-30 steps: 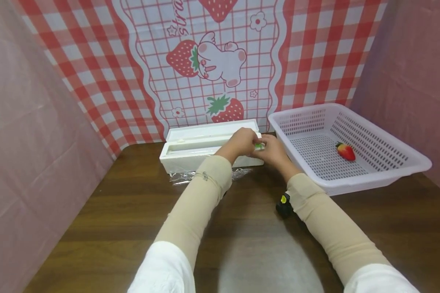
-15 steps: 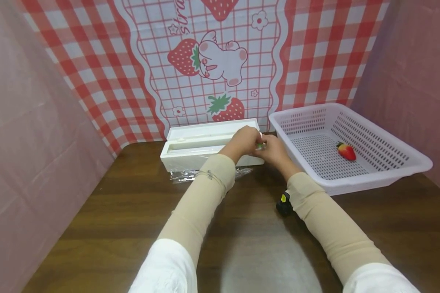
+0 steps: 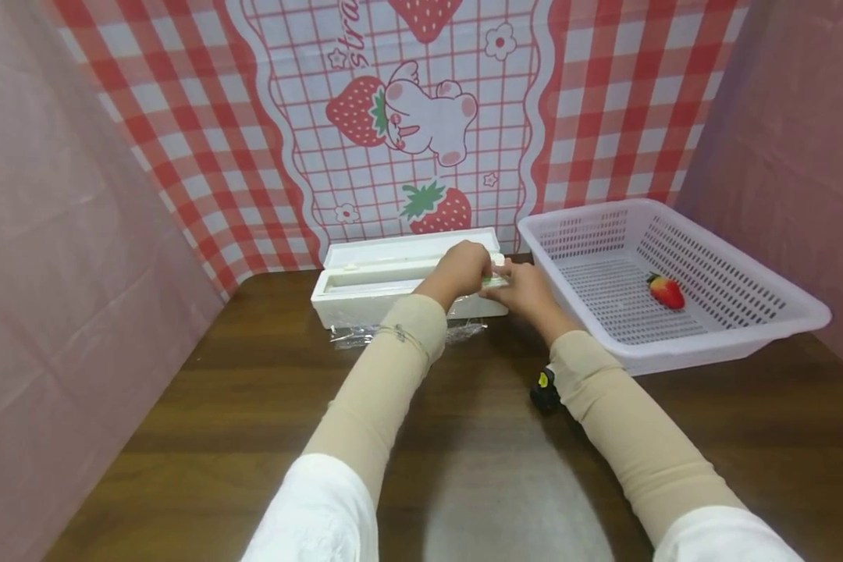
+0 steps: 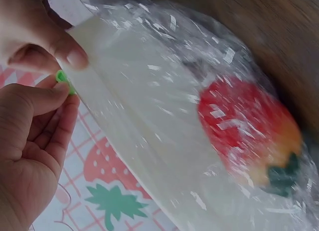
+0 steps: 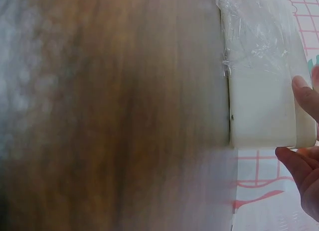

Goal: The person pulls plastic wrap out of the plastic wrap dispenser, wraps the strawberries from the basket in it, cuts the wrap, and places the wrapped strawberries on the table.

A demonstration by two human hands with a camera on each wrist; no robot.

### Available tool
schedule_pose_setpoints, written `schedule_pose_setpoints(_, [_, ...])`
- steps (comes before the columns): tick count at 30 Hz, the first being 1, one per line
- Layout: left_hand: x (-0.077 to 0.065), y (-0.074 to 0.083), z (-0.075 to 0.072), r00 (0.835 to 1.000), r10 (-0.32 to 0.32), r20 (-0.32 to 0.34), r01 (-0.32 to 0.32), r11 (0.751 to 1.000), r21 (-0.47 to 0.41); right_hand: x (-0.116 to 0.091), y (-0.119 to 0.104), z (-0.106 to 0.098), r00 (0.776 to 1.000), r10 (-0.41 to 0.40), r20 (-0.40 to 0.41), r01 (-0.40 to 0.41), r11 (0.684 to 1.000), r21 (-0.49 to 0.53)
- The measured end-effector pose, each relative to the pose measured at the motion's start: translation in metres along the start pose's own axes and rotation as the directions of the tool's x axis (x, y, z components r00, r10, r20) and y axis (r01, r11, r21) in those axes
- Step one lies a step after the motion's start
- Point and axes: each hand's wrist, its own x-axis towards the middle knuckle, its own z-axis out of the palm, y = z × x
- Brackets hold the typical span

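A long white cling film box (image 3: 347, 300) stands at the back of the table with its lid raised. Clear film (image 3: 464, 332) hangs over its front and bunches on the table. At the box's right end, my left hand (image 3: 462, 269) pinches a small green slider (image 4: 62, 76) on the edge. My right hand (image 3: 527, 289) grips that same end, its thumb (image 4: 75, 57) on the front edge in the left wrist view. A red and yellow toy strawberry (image 4: 239, 126) lies under the film before the box; my left forearm hides it in the head view.
A white perforated basket (image 3: 738, 343) stands right of the box, with another toy strawberry (image 3: 666, 292) inside. Behind the box hangs a strawberry-printed checked cloth (image 3: 428, 109). Pink curtains (image 3: 56, 273) close off both sides of the brown wooden table (image 3: 253, 437).
Both hands stay at the box's right end with only small finger shifts, and the green slider shows less between them in the head view. The head view has shifted slightly.
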Motion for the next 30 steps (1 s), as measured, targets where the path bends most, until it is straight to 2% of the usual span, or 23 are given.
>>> schedule_pose_setpoints(5, [-0.004,-0.005,-0.002,1.000,-0.004,0.009,0.004,1.000,-0.029,0.002,0.000,-0.003,1.000,0.014,0.023,-0.013,0.999,-0.035])
schedule_pose_setpoints(11, [-0.006,-0.007,0.001,1.000,0.008,0.003,-0.008,1.000,-0.025,0.000,0.000,-0.002,0.998,0.026,0.056,-0.024,0.999,-0.039])
schedule_pose_setpoints(22, [-0.009,-0.010,-0.003,1.000,0.015,0.028,-0.015,1.000,-0.004,0.002,-0.002,-0.002,0.999,0.023,0.047,-0.022,1.000,-0.022])
schedule_pose_setpoints(30, [-0.009,-0.011,-0.001,0.999,0.010,0.044,-0.009,1.000,-0.015,0.002,0.000,-0.002,0.998,0.035,0.053,-0.034,0.999,-0.021])
